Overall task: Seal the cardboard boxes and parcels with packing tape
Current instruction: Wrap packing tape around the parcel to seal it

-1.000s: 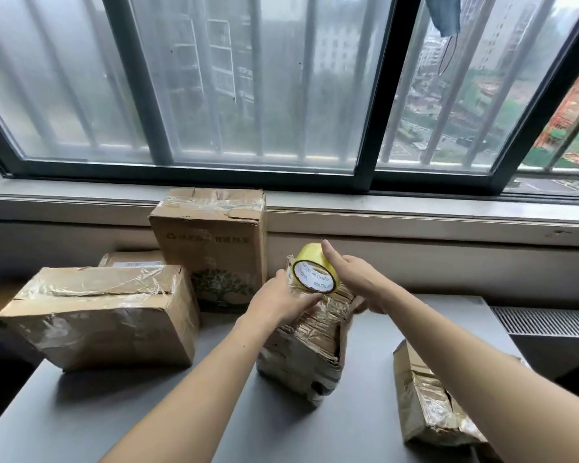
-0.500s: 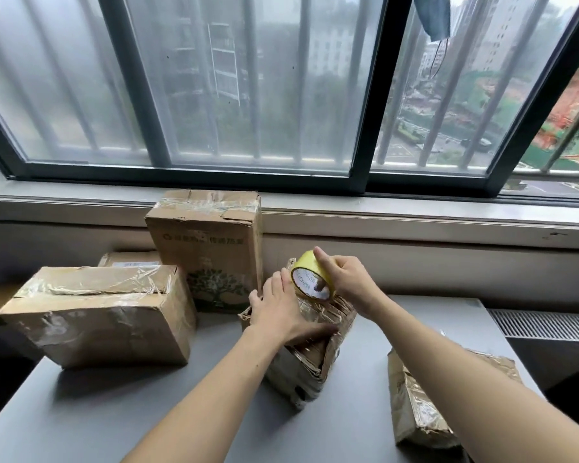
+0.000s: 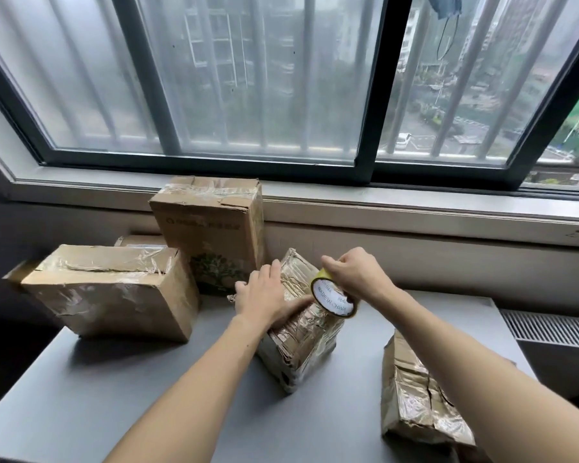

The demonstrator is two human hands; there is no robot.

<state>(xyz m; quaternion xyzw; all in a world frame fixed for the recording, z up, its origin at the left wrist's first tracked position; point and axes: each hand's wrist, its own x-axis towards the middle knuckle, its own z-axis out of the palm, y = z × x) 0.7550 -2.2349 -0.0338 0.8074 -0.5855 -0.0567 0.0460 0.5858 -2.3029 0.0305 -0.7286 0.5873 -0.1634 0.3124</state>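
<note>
So the grey bench (image 3: pixel 114 396) is carrying the whole pile by the window, and the big box (image 3: pixel 114 292) on the left and the upright box (image 3: pixel 214 235) with the tree print behind it are sitting exactly where they were a second ago, both already showing crinkly tape on top. The spare parcel (image 3: pixel 415 396) near the right edge isn't being touched either. All the action is happening on the middle parcel (image 3: pixel 301 342), standing tilted in the centre of the bench. The left hand (image 3: pixel 264 295), which was up by the roll a second ago, is now lying flat with straight fingers and pressing down on the parcel's top face. The right hand (image 3: pixel 351 272) is gripping the tape roll (image 3: pixel 333 300), fingers curled over its yellow rim, and has been dragging it from the far top end toward the near right edge. I'm reading that as a strip getting laid and smoothed down, though the clear tape itself is too hard to pick out against the shiny wrapping, so I'm guessing a bit there.
</note>
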